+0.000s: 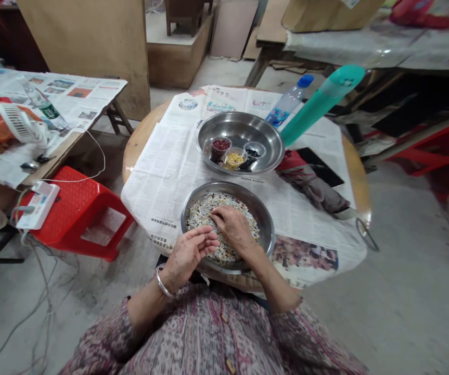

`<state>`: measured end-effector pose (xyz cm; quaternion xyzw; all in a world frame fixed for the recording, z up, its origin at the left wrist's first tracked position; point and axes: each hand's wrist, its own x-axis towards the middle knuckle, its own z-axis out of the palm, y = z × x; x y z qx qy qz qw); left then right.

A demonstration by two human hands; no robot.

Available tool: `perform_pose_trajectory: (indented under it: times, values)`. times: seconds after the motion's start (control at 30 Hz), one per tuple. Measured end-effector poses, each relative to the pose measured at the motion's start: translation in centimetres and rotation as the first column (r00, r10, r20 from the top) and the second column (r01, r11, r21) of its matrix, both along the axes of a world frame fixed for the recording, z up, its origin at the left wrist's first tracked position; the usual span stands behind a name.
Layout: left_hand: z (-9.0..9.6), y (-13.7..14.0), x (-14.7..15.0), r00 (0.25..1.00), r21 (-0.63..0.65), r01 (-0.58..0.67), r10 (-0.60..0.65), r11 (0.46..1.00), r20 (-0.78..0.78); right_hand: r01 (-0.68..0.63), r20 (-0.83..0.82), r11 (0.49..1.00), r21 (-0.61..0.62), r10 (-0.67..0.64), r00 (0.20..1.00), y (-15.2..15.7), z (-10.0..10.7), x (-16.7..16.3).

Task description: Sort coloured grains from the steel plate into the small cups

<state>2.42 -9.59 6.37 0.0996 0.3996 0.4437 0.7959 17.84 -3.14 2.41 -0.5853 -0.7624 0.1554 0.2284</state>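
Note:
A steel bowl (268, 229) of mixed white grains (204, 211), dotted with yellow and dark red bits, stands at the near side of the round table. My right hand (235, 227) reaches over it, thumb and fingertips pinched together at the grains. Whatever lies between those fingertips is too small to name. At the bowl's near left rim, my left hand (188, 253) is turned palm up and slightly cupped, its fingers stretched toward the right hand. I see nothing clearly in its palm.
Behind stands a larger steel basin (247, 122) with small cups of red beans (221, 145), yellow grains (234, 159) and black beans (252, 152). A plastic bottle (289, 101), green tube-like object (321, 101), folded umbrella (312, 182) and dark flat object (321, 165) are near it. A red stool (79, 219) stands left.

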Motion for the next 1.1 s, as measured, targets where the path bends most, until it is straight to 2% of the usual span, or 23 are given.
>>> perform_pose_trajectory:
  times: [0.2, 0.33, 0.4, 0.47, 0.53, 0.63, 0.7, 0.8, 0.87, 1.1]
  values:
    - [0.3, 0.0, 0.1, 1.000, -0.015, -0.010, 0.009, 1.000, -0.027, 0.055, -0.091, 0.998, 0.040, -0.052, 0.995, -0.1, 0.0, 0.4]
    - [0.6, 0.1, 0.3, 0.999, -0.035, -0.025, 0.023, 0.999, -0.043, 0.127, -0.268, 0.991, 0.048, -0.110, 0.957, -1.1, 1.7, 0.7]
    - [0.6, 0.1, 0.4, 0.999, -0.035, -0.032, 0.031, 0.999, -0.039, 0.088, -0.350, 0.996, 0.003, -0.081, 0.933, -2.0, 3.0, 0.8]
    - [0.5, 0.2, 0.5, 0.999, -0.030, -0.033, 0.032, 0.999, -0.028, -0.044, -0.388, 0.995, -0.086, 0.007, 0.921, -2.6, 4.1, 0.9]
    - [0.4, 0.2, 0.6, 0.999, -0.021, -0.029, 0.029, 0.999, -0.017, -0.094, -0.401, 0.986, -0.139, 0.031, 0.915, -2.8, 4.4, 1.0]
    - [0.3, 0.2, 0.5, 0.999, -0.020, -0.028, 0.028, 0.999, -0.015, 0.024, -0.339, 0.997, -0.078, -0.049, 0.940, -2.2, 3.5, 1.3]
    - [0.4, 0.2, 0.5, 1.000, -0.027, -0.027, 0.026, 0.999, -0.015, 0.060, -0.219, 0.998, -0.006, -0.060, 0.974, -1.6, 2.3, 1.5]
    - [0.5, 0.1, 0.5, 1.000, -0.032, -0.026, 0.026, 0.999, -0.013, 0.027, -0.028, 0.999, 0.048, -0.025, 0.999, -0.9, 0.7, 1.5]
    - [0.4, 0.1, 0.5, 1.000, -0.034, -0.025, 0.025, 0.999, -0.013, -0.001, 0.040, 0.998, 0.062, -0.002, 0.999, -0.8, 0.2, 1.2]
    - [0.0, 0.2, 0.5, 1.000, -0.022, -0.013, 0.013, 1.000, 0.000, -0.021, 0.102, 0.997, 0.078, 0.013, 0.995, -0.6, -0.2, 0.5]
